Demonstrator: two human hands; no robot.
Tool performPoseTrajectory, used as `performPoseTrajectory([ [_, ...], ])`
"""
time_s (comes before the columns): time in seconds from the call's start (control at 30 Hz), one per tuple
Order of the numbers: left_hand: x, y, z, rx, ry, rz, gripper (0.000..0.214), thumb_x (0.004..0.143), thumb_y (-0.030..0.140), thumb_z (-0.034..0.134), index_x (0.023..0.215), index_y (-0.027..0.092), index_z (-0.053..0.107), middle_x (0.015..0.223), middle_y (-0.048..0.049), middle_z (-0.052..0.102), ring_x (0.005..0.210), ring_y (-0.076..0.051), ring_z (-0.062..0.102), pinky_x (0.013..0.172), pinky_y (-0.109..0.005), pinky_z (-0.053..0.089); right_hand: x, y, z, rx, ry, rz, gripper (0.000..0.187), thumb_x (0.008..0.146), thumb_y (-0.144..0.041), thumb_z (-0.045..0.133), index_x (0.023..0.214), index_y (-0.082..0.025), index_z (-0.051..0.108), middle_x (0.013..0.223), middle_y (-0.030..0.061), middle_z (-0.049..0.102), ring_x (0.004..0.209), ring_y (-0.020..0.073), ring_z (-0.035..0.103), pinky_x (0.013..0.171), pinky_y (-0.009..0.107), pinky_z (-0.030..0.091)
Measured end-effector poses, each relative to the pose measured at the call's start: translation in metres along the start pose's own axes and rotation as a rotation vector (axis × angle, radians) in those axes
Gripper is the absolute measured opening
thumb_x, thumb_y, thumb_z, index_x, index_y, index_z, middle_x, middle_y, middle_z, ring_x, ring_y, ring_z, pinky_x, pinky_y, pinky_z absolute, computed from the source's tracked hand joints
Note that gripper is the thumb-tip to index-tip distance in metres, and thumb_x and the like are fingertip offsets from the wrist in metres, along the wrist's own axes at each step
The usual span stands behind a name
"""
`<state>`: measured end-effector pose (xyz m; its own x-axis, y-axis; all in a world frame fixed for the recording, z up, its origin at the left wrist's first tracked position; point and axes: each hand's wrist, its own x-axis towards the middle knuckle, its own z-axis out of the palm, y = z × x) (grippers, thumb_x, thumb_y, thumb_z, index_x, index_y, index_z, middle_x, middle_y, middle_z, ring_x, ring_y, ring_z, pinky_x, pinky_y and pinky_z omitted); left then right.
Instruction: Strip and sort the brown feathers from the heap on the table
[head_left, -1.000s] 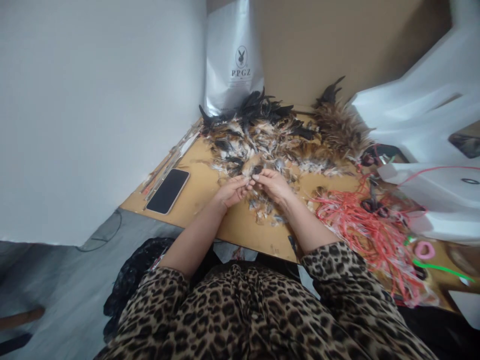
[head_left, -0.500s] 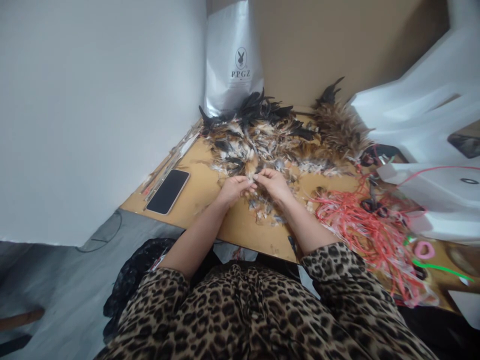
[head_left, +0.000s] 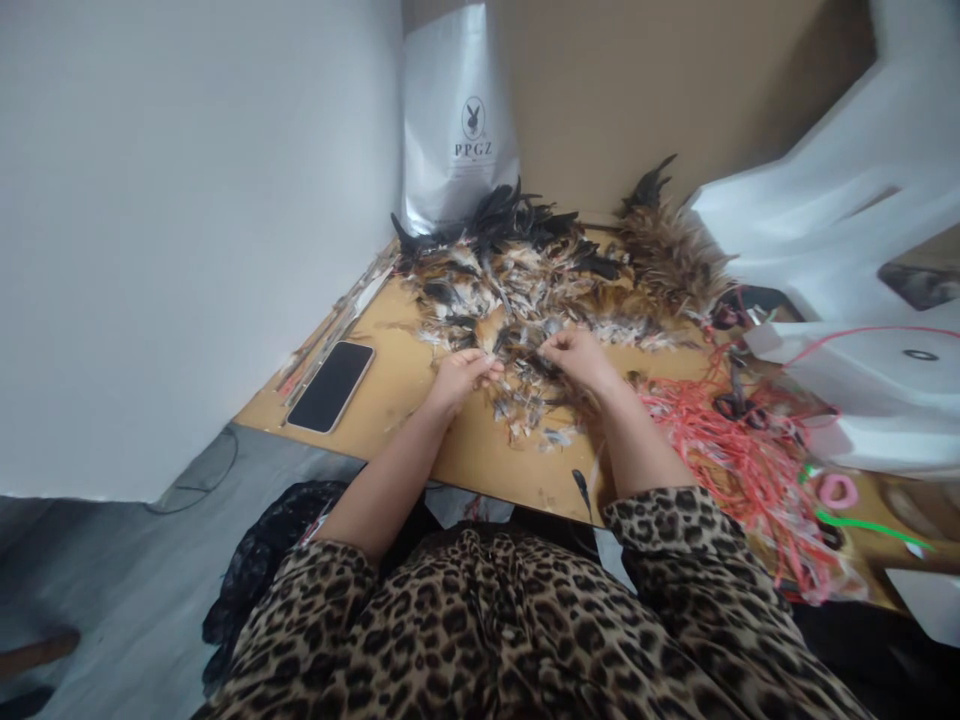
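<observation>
A wide heap of black, brown and white feathers (head_left: 525, 270) covers the far half of a tan table (head_left: 405, 390). My left hand (head_left: 461, 375) rests at the heap's near edge with its fingers pinched together on a few small feathers. My right hand (head_left: 581, 355) is a little to the right of it, fingers closed in a pinch in the loose feathers; what it grips is too small to make out. More scattered feathers (head_left: 536, 415) lie on the table between my wrists.
A black phone (head_left: 330, 387) lies at the table's left edge. A tangle of red and pink cord (head_left: 720, 450) spreads to the right. A silver bag (head_left: 457, 120) stands at the back, white foam sheets (head_left: 847, 250) at the right, a pink ring (head_left: 838, 491) near the right edge.
My hands, which were touching over the feathers, have drawn apart: the right hand moved right and slightly farther into the heap. The view shifted a little.
</observation>
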<state>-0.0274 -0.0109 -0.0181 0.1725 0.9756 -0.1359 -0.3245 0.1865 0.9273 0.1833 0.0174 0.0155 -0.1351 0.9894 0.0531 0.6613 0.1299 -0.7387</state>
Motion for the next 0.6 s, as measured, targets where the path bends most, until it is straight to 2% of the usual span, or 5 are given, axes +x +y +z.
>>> performPoseTrajectory([
  [0.17,-0.001,0.003,0.001,-0.015,0.023,-0.009,0.018,0.066,0.027,0.069,0.07,0.011,0.061,0.071,-0.0054,0.066,0.051,-0.005,0.055,0.046,-0.016,0.036,-0.004,-0.005,0.0,-0.454,-0.097,0.038,0.021,0.069,-0.032,0.054,0.071,-0.017,0.068,0.069,0.0047,0.066,0.062,0.0141,0.056,0.059,0.023,0.038],
  [0.27,-0.001,0.002,0.001,-0.016,0.022,-0.007,0.018,0.066,0.026,0.069,0.069,0.011,0.06,0.071,-0.0051,0.066,0.051,-0.005,0.054,0.046,-0.016,0.036,-0.009,-0.016,0.002,-0.604,-0.088,0.089,0.026,0.069,-0.041,0.056,0.075,-0.019,0.07,0.074,0.0077,0.067,0.065,0.0163,0.057,0.059,0.025,0.038],
  [0.37,-0.001,0.001,0.0,-0.02,0.015,-0.006,0.018,0.065,0.026,0.069,0.068,0.011,0.06,0.07,-0.0045,0.066,0.051,-0.005,0.054,0.045,-0.015,0.036,-0.012,-0.021,0.004,-0.686,-0.093,0.13,0.025,0.067,-0.04,0.057,0.074,-0.019,0.07,0.076,0.0101,0.067,0.067,0.0182,0.058,0.059,0.026,0.039],
  [0.5,0.0,0.0,0.0,-0.051,-0.002,-0.011,0.018,0.065,0.025,0.069,0.069,0.01,0.06,0.07,-0.0041,0.066,0.051,-0.004,0.055,0.045,-0.014,0.036,-0.01,-0.015,0.003,-0.582,-0.121,0.111,0.017,0.064,-0.029,0.056,0.067,-0.017,0.067,0.068,0.0076,0.065,0.062,0.0161,0.056,0.056,0.025,0.037],
  [0.6,0.0,0.001,-0.001,-0.097,-0.027,-0.026,0.017,0.067,0.024,0.069,0.07,0.01,0.059,0.071,-0.0046,0.066,0.053,-0.004,0.056,0.046,-0.014,0.037,-0.009,-0.012,-0.003,-0.253,-0.127,0.089,0.014,0.064,-0.027,0.057,0.064,-0.015,0.064,0.06,0.0025,0.06,0.054,0.0112,0.051,0.052,0.022,0.035],
])
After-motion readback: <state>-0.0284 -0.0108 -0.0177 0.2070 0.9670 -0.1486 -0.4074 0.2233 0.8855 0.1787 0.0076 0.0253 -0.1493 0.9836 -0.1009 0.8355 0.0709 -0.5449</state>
